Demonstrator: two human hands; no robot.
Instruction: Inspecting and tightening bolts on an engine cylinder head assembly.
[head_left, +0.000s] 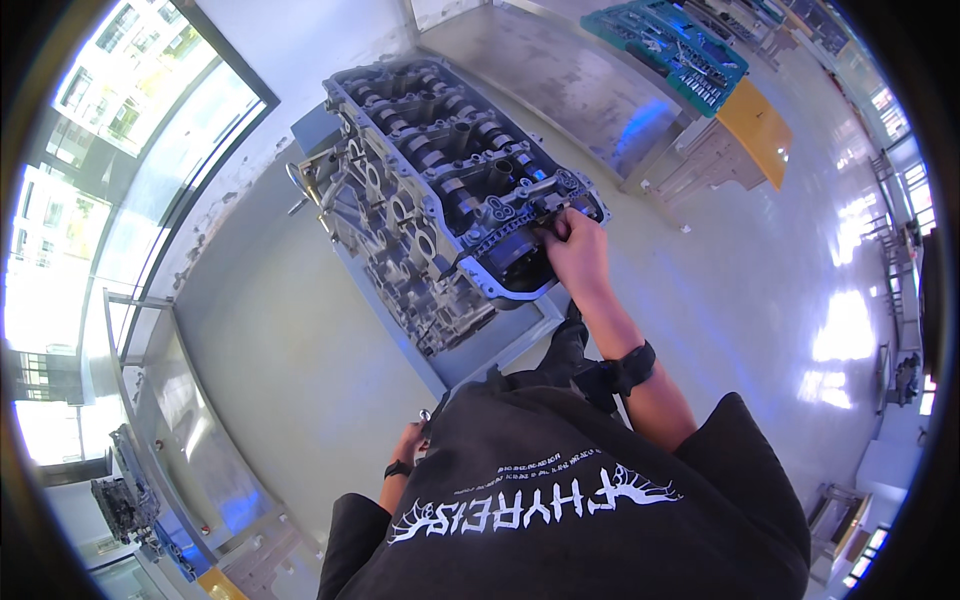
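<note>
An engine (395, 215) with its top uncovered lies ahead of me, its camshafts (430, 155) in view. My right hand (580, 250) reaches to its near end, beside the timing chain (500, 240) and a dark round sprocket (517, 250). Thumb and fingers there are bent together; whatever is between them is hidden. Low at my side, by the hem of my dark shirt, my left hand (408, 440) is closed around a tool with a shiny metal end (425, 414). Most of that tool is out of sight.
Beneath the engine is a grey stand (500, 345). A teal socket set case (670, 50) lies open on a metal workbench (560, 85) at the far right, above a yellow panel (755, 130). Another engine part (125, 490) stands at the left, near the windows.
</note>
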